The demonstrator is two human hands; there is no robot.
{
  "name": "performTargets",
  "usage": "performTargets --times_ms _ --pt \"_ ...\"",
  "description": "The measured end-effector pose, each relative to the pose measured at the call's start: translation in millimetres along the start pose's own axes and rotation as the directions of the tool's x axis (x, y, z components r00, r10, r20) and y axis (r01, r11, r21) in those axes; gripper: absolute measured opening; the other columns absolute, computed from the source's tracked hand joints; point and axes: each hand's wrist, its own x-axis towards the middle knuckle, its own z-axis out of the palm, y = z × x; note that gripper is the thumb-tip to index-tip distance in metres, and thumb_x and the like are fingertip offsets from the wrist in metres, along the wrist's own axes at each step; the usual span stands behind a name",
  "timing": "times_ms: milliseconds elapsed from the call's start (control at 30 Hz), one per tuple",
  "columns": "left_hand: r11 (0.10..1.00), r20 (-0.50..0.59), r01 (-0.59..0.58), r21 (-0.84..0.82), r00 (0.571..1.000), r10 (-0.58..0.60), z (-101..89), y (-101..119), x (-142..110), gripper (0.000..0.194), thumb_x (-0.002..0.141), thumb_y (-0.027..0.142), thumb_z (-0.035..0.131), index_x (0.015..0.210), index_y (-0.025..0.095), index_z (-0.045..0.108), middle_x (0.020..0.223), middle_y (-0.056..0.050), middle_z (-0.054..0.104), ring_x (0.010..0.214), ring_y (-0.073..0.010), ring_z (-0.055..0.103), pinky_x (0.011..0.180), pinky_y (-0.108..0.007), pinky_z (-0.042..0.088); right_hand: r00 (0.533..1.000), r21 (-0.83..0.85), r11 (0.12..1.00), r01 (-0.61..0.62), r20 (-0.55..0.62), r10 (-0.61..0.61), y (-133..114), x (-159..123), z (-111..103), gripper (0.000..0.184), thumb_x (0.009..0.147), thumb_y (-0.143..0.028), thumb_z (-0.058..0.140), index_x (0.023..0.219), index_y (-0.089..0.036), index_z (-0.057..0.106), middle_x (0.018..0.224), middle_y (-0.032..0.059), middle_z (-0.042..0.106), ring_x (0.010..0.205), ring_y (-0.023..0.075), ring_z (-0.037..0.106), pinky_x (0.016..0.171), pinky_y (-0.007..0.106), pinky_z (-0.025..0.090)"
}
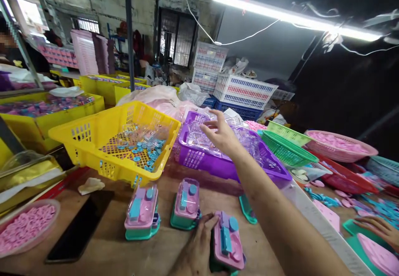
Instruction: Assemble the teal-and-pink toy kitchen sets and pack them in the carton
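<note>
Toy box (229,242) was gripped by left hand (201,242); right hand (222,136), fingers parted, hung over clear covers (251,143) in purple basket (207,164).

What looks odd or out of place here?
A crumpled scrap beside the yellow basket looks like litter. The toy in the left hand shows no clear cover, unlike the two toys beside it.

In the fingers of the left hand (199,242) is a case (229,238); left of them, two more cases (187,204) and a phone (81,228). Beneath those of the right hand (222,136) is a cover basket (205,163), a parts basket (92,156) to their left.
</note>
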Motion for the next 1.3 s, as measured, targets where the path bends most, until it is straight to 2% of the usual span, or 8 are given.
performTargets --times_ms 67,167,400,567,767,967,1100,1300 --pt "0.999 -0.007 0.028 -0.026 1.0 -0.028 3.2 -5.3 -0.1 0.139 0.066 0.037 0.102 0.18 0.026 0.024 0.183 -0.024 0.035 0.171 -0.0503 0.035 0.141 -0.068 0.033 0.985 0.008 0.988 -0.157 0.076 0.156 -8.8 39.5 24.6 0.086 0.103 -0.031 0.082 0.175 -0.026 0.035 0.121 0.0103 0.085 0.106 0.0272 0.082 0.097 0.046 0.07" --pt "0.996 -0.004 0.086 -0.03 0.996 -0.086 6.3 -8.4 0.1 0.147 0.065 0.036 0.101 0.182 0.023 0.013 0.185 -0.026 0.031 0.171 -0.0507 0.034 0.141 -0.068 0.034 0.964 -0.028 0.973 -0.229 0.131 0.231 -11.3 66.0 37.5 0.067 0.101 -0.021 0.083 0.163 -0.023 0.056 0.112 0.0072 0.086 0.095 0.0223 0.082 0.093 0.039 0.069" --pt "0.998 -0.012 -0.065 0.007 0.998 0.065 0.8 2.6 4.9 0.139 0.068 0.03 0.096 0.182 0.024 0.019 0.182 -0.023 0.037 0.171 -0.0508 0.034 0.141 -0.07 0.033 0.959 -0.15 0.954 -0.258 0.08 0.272 -7.7 52.7 45.4 0.048 0.081 -0.017 0.098 0.125 -0.019 0.079 0.106 0.0114 0.084 0.113 0.0348 0.079 0.114 0.05 0.058" --pt "0.996 -0.072 -0.092 -0.022 0.993 0.09 -1.7 13.6 6.2 0.132 0.071 0.029 0.096 0.18 0.028 0.021 0.179 -0.022 0.04 0.169 -0.0491 0.038 0.139 -0.074 0.035 0.976 -0.079 0.973 -0.218 -0.009 0.218 -26.4 47.4 22.1 0.039 0.108 -0.037 0.066 0.144 -0.023 0.067 0.094 0.0044 0.076 0.088 0.024 0.074 0.095 0.043 0.066" --pt "1.0 -0.124 -0.016 0.004 0.992 0.016 -4.1 26.4 2.7 0.141 0.059 0.029 0.106 0.174 0.022 0.024 0.172 -0.026 0.041 0.165 -0.0522 0.042 0.136 -0.074 0.04 0.972 0.26 0.939 -0.226 0.124 0.2 -35.1 -65.3 -62.6 0.058 0.091 -0.06 0.091 0.136 -0.034 0.064 0.101 -0.0022 0.064 0.076 0.0126 0.06 0.067 0.024 0.061" --pt "0.997 -0.056 -0.058 0.054 0.997 0.061 -13.9 29.4 3.6 0.145 0.063 0.035 0.109 0.173 0.024 0.015 0.174 -0.026 0.036 0.167 -0.0494 0.038 0.137 -0.072 0.037 0.826 0.207 0.84 -0.501 0.405 0.393 0.5 -212.4 -42.3 0.063 0.088 -0.063 0.093 0.138 -0.03 0.074 0.129 0.0066 0.076 0.112 0.0257 0.075 0.092 0.041 0.07" --pt "0.992 -0.025 -0.096 0.078 0.995 0.098 -17.2 30.1 4.3 0.143 0.066 0.039 0.108 0.171 0.02 0.013 0.173 -0.029 0.036 0.166 -0.0506 0.037 0.137 -0.073 0.035 0.92 0.037 0.954 -0.297 0.278 0.276 25.2 -234.5 -23.6 0.051 0.104 -0.065 0.073 0.141 -0.03 0.075 0.147 0.0081 0.074 0.142 0.03 0.067 0.125 0.052 0.054" --pt "0.991 -0.021 -0.101 0.082 0.994 0.103 -19.3 31.7 4.6 0.138 0.065 0.039 0.108 0.169 0.024 0.019 0.17 -0.024 0.041 0.163 -0.0484 0.043 0.134 -0.072 0.04 0.896 -0.167 0.955 -0.246 0.336 0.289 23.0 -229.6 -12.1 0.056 0.113 -0.072 0.049 0.119 -0.028 0.084 0.137 0.0085 0.079 0.141 0.031 0.067 0.132 0.053 0.046"
